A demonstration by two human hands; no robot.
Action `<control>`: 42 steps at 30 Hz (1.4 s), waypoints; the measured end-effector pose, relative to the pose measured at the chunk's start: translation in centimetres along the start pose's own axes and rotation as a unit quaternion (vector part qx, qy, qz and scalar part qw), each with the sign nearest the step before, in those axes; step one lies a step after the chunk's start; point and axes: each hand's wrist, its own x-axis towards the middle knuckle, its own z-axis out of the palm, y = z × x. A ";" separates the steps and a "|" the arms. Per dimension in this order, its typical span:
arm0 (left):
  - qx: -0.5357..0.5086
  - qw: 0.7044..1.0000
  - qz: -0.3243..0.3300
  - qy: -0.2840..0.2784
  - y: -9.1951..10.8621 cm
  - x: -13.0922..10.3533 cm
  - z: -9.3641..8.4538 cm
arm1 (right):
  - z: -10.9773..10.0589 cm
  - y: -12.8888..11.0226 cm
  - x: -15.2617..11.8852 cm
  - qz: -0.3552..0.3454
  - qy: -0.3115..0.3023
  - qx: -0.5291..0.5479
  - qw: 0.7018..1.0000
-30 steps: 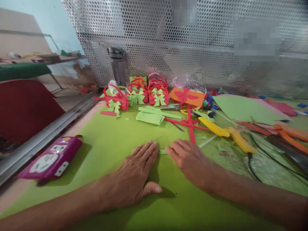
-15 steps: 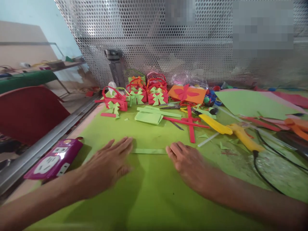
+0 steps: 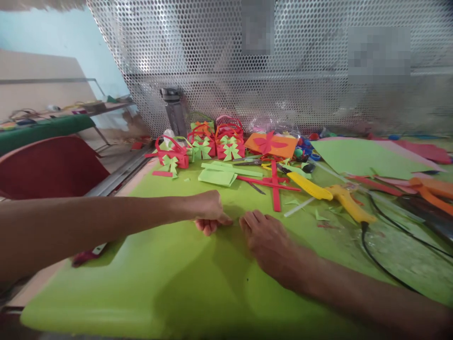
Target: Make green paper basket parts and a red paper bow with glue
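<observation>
Left hand (image 3: 209, 211), fingers curled, folded green paper (image 3: 217, 178) at its twelve o'clock, right hand (image 3: 266, 242) at four o'clock, fingers together, any hold unclear.

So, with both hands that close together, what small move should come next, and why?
Perhaps the left hand should ease aside slightly, leaving the right hand in place. Their fingers nearly meet low at the green table covering, and what lies between them is hard to make out, so parting them might reveal it.
</observation>
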 end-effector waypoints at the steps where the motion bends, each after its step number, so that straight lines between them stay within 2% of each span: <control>1: -0.003 1.000 -0.003 0.002 0.0 0.0 0.0 | 0.1 0.0 0.0 -0.003 0.002 -0.006 1.000; 11: -0.012 0.999 0.023 0.031 -0.7 -0.6 0.3 | 0.7 0.1 -0.2 -0.017 0.023 -0.035 0.999; 17: -0.012 0.998 0.038 0.056 -2.0 -1.4 -0.1 | 0.3 0.2 -0.1 -0.014 -0.025 -0.018 0.999; 20: -0.018 0.998 0.027 0.061 -2.7 -1.9 -0.4 | 0.3 0.2 0.0 -0.014 -0.023 -0.008 1.000; 26: -0.038 0.996 -0.007 0.081 -5.2 -2.2 -1.1 | 0.9 0.4 -0.2 -0.019 0.012 -0.004 1.000; 30: -0.046 0.995 -0.032 0.087 -7.3 -3.0 -2.1 | 0.9 0.5 -0.2 -0.009 0.013 0.011 1.000; 32: -0.045 0.995 -0.046 0.083 -7.8 -3.7 -2.9 | 0.8 0.4 -0.1 -0.007 0.004 0.014 1.000; 34: -0.043 0.995 -0.047 0.083 -7.3 -4.2 -3.5 | 0.7 0.4 0.0 -0.006 0.001 0.015 1.000; 36: -0.049 0.995 -0.021 0.087 -5.7 -4.3 -3.6 | 0.6 0.4 0.0 -0.011 0.007 0.007 1.000; 38: -0.058 0.996 0.002 0.073 -3.6 -3.6 -2.9 | 0.6 0.4 -0.1 -0.023 0.021 -0.007 1.000; 40: -0.057 0.998 0.013 0.032 -1.5 -2.4 -1.6 | 0.4 0.4 -0.1 -0.033 0.026 -0.017 0.999; 42: -0.045 0.999 0.011 0.008 -0.1 -1.1 -0.4 | 0.2 0.3 -0.2 -0.030 0.019 -0.020 0.999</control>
